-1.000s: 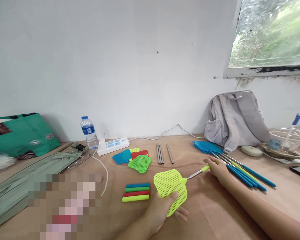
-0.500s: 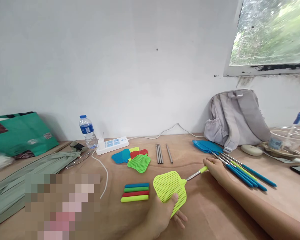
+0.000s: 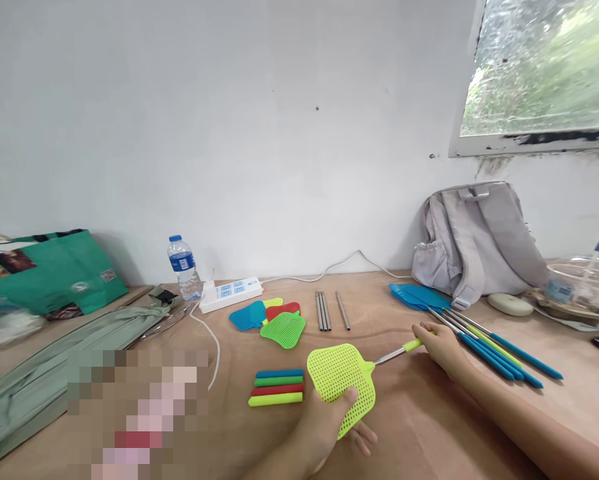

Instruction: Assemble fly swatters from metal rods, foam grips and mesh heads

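Note:
A yellow-green fly swatter (image 3: 340,373) lies across in front of me, its perforated head joined to a metal rod and a short yellow-green grip. My left hand (image 3: 332,417) holds the head by its lower edge, thumb on top and fingers beneath. At the far end my right hand (image 3: 440,345) pinches the grip, part of which its fingers hide. Left of the swatter are blue, green, red and yellow handle sleeves (image 3: 278,382) in a row. Behind them loose swatter heads (image 3: 283,329) overlap, and thin metal rods (image 3: 324,311) lie beside those.
Several assembled swatters (image 3: 489,347) with mostly blue handles lie right of my right hand. A grey backpack (image 3: 479,240), a power strip (image 3: 232,294), a water bottle (image 3: 183,267) and a green bag (image 3: 64,273) stand along the wall. A white cable (image 3: 214,340) crosses the table at left.
The view has shifted slightly, so everything sits a little further right. My right hand has slid slightly outward and more of the grip shows. My left hand keeps its hold on the head.

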`<state>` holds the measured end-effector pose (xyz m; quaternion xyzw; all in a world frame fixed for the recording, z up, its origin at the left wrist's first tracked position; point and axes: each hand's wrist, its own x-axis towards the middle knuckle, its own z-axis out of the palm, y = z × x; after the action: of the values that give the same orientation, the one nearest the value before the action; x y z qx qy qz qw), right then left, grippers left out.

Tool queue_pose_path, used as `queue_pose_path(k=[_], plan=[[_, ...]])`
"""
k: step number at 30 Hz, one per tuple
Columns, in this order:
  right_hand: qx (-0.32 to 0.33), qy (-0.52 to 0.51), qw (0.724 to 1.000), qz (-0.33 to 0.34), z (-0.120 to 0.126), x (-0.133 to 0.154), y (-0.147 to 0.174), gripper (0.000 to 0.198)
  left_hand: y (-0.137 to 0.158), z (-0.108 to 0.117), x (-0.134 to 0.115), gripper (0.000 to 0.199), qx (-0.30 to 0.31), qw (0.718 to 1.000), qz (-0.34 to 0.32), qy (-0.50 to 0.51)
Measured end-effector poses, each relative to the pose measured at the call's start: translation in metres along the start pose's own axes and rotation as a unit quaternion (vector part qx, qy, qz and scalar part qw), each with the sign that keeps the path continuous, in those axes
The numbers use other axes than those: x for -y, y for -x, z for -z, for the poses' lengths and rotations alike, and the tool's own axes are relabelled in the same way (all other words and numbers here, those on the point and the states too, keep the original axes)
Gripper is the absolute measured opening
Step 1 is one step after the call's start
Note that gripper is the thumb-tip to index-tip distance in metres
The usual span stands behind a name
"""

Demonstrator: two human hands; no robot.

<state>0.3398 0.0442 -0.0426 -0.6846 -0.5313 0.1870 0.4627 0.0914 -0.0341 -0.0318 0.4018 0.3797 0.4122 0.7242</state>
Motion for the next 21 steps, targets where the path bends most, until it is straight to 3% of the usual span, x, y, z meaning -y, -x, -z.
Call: queue_pose_path(k=[3,6,10,13,17,21], plan=[[0.035,0.026,0.999,0.024,0.006,0.003,-0.004,0.029,0.001,-0.001,-0.007,0.048,0.007,1.0,0.006,0.02],[0.085,0.067,0.984,0.144,0.023,0.013,-0.006,0.034,0.001,0.0,-0.015,0.038,0.018,0.998,0.029,0.056],[0.233,0.103,0.905,0.34,0.045,0.035,0.005,0.016,-0.001,0.004,-0.02,0.027,0.023,0.99,0.072,0.117],[0.316,0.112,0.864,0.375,0.049,0.05,0.018,0.019,-0.002,0.008,-0.021,0.028,0.038,0.983,0.064,0.169],[0.27,0.167,0.868,0.382,0.049,0.052,0.016,0.025,-0.006,0.012,-0.023,0.048,0.083,0.971,0.017,0.225],[0.1,0.257,0.896,0.347,0.064,0.027,-0.01,0.029,-0.009,0.012,-0.02,0.042,0.094,0.98,0.022,0.173]])
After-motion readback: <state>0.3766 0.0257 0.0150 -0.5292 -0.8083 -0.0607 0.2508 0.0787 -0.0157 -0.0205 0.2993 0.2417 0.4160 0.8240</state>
